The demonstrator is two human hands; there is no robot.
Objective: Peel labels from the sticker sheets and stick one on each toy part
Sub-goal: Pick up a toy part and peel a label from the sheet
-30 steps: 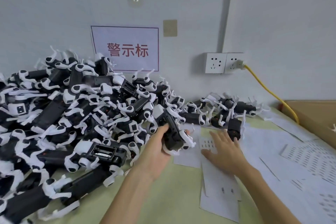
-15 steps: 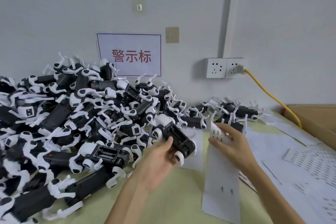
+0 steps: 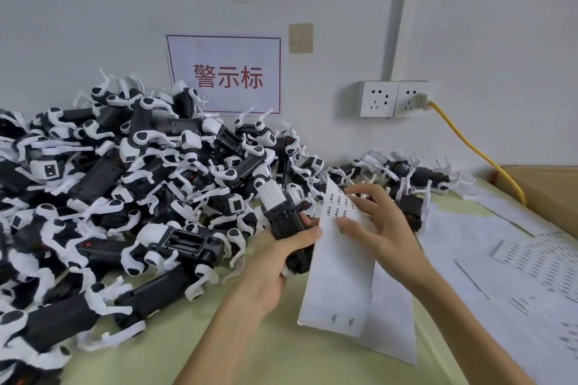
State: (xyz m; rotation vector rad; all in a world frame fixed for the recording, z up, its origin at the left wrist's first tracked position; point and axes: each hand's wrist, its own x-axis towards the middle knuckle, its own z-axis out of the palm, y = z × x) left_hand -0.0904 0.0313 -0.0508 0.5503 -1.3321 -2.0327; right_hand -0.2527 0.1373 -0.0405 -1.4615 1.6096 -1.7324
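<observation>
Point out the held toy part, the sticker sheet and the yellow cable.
toy part (image 3: 283,216), head view, black body.
sticker sheet (image 3: 341,275), head view, blank middle.
yellow cable (image 3: 466,139), head view, midway along.

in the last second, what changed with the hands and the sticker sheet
The right hand, flat on the sticker sheet a second ago, has picked it up and raised its top end beside the toy part. The left hand kept gripping that part and drew it nearer, away from the pile. Pile and loose sheets stayed put.
</observation>
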